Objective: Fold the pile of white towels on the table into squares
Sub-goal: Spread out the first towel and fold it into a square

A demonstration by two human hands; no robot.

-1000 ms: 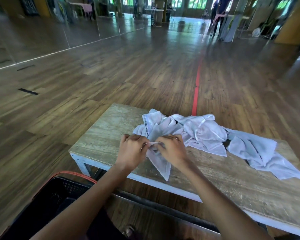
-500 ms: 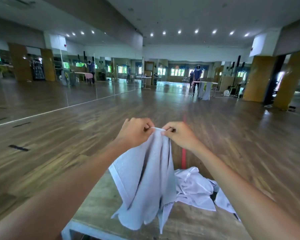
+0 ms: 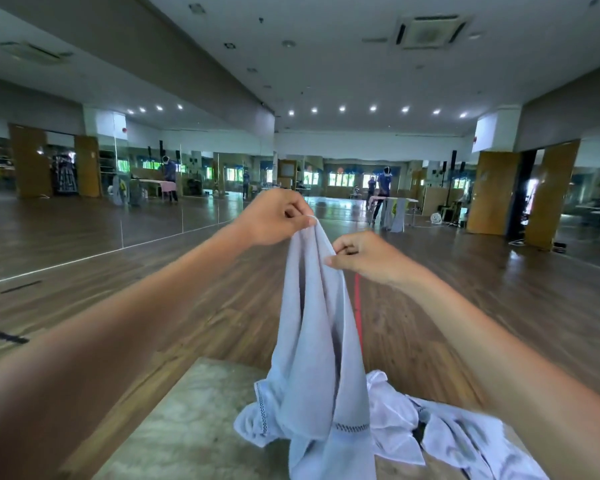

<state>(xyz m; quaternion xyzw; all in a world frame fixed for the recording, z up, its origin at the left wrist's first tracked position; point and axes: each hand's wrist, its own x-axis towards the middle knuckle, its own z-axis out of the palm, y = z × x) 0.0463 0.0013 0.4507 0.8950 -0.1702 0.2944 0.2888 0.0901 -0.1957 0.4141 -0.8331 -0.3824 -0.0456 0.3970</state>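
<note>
Towel (image 3: 317, 344) hangs vertically, pinched by both hands.

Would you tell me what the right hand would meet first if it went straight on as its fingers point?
The right hand would press into the hanging towel it pinches; past that, probably the left hand, though depth is unclear.
</note>
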